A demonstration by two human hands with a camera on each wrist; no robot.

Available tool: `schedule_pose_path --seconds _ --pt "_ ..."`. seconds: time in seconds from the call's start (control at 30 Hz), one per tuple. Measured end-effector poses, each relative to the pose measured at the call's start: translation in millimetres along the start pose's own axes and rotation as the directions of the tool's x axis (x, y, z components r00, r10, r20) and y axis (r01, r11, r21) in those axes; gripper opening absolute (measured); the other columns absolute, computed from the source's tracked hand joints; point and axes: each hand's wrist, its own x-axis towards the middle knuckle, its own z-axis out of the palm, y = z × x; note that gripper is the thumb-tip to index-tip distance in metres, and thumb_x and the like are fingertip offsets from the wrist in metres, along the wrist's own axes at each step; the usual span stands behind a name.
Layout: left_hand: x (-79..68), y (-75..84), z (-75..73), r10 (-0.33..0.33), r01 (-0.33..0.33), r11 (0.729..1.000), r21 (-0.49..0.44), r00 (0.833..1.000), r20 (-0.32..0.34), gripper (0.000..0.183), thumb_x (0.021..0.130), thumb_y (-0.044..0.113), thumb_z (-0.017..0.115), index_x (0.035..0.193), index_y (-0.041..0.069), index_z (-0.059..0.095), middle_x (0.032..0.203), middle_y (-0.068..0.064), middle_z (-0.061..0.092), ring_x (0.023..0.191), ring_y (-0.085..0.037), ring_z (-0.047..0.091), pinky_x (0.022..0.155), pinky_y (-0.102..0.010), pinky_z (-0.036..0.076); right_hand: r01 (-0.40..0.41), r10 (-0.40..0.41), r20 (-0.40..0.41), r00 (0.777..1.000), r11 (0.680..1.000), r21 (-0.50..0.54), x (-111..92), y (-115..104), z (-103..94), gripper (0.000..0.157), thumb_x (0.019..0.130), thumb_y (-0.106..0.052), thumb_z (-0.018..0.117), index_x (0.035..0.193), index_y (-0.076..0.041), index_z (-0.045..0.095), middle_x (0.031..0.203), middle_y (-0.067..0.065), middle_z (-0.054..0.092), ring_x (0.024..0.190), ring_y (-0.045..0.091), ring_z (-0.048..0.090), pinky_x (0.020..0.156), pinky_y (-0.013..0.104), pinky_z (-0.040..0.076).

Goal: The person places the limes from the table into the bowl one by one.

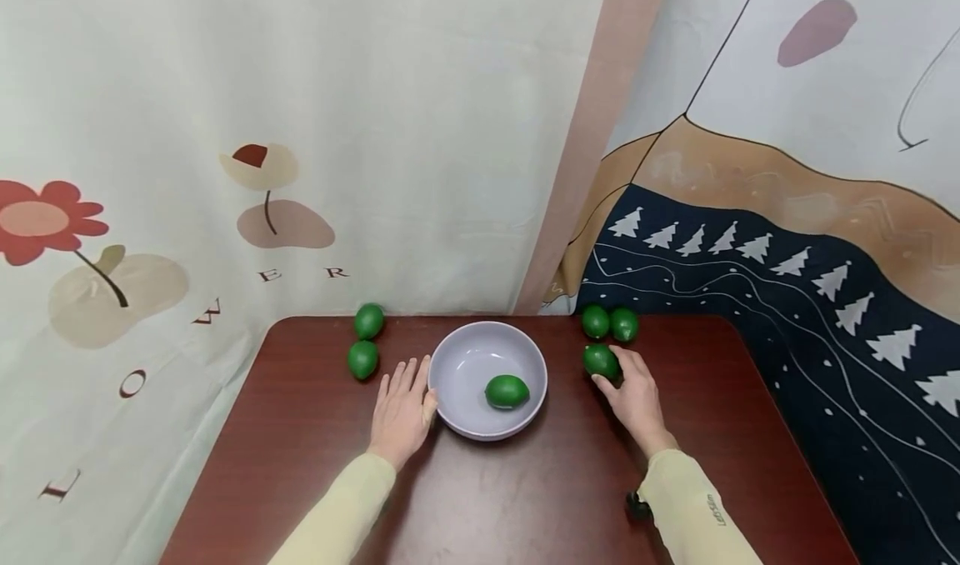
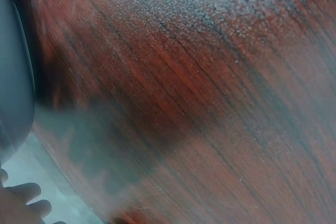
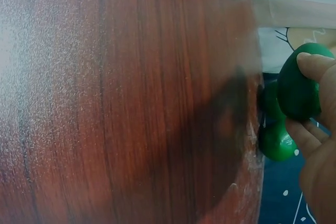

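A pale lavender bowl (image 1: 453,361) stands on the dark red wooden table, with one green lime (image 1: 507,391) lying inside it. My left hand (image 1: 401,415) touches the bowl's left side, its fingers extended; only a few fingertips (image 2: 29,191) show in the left wrist view, near the bowl's wall (image 2: 13,77). Right of the bowl, my right hand (image 1: 636,398) pinches another lime (image 1: 601,362) between thumb and fingers. The right wrist view shows this held lime (image 3: 299,90) with the thumb against it. Behind it sit two more limes (image 1: 596,322) (image 1: 624,325), side by side.
Two limes (image 1: 369,322) (image 1: 363,359) lie left of the bowl near the table's back edge. A curtain with printed flowers (image 1: 420,132) hangs behind the table (image 1: 510,498). Dark cloth with white trees (image 1: 750,298) covers the right side. Something black (image 1: 637,505) sits at the right wrist.
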Motion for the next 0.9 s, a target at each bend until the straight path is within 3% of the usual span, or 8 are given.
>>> schedule_pose_path --seconds 0.37,0.9 --pt "0.3 -1.0 -0.6 -0.015 0.016 1.000 -0.008 0.999 0.029 0.058 0.107 0.030 0.048 0.160 0.010 0.039 0.158 -0.022 0.044 0.150 -0.042 0.035 0.123 -0.060 0.024 0.042 -0.042 -0.019 0.999 0.999 0.024 2 -11 2.4 0.059 0.081 -0.008 0.088 0.134 0.002 0.062 0.128 0.022 0.061 0.111 0.041 0.063 0.095 0.060 0.054" --pt "-1.3 1.7 -0.9 -0.004 0.004 1.000 -0.005 1.000 -0.008 0.057 0.105 0.028 0.051 0.158 0.008 0.042 0.155 -0.024 0.048 0.147 -0.043 0.039 0.121 -0.061 0.027 0.094 -0.091 -0.055 0.994 0.994 0.055 4 -31 5.8 0.060 0.078 -0.006 0.090 0.132 0.004 0.064 0.127 0.023 0.063 0.111 0.039 0.064 0.092 0.054 0.055"
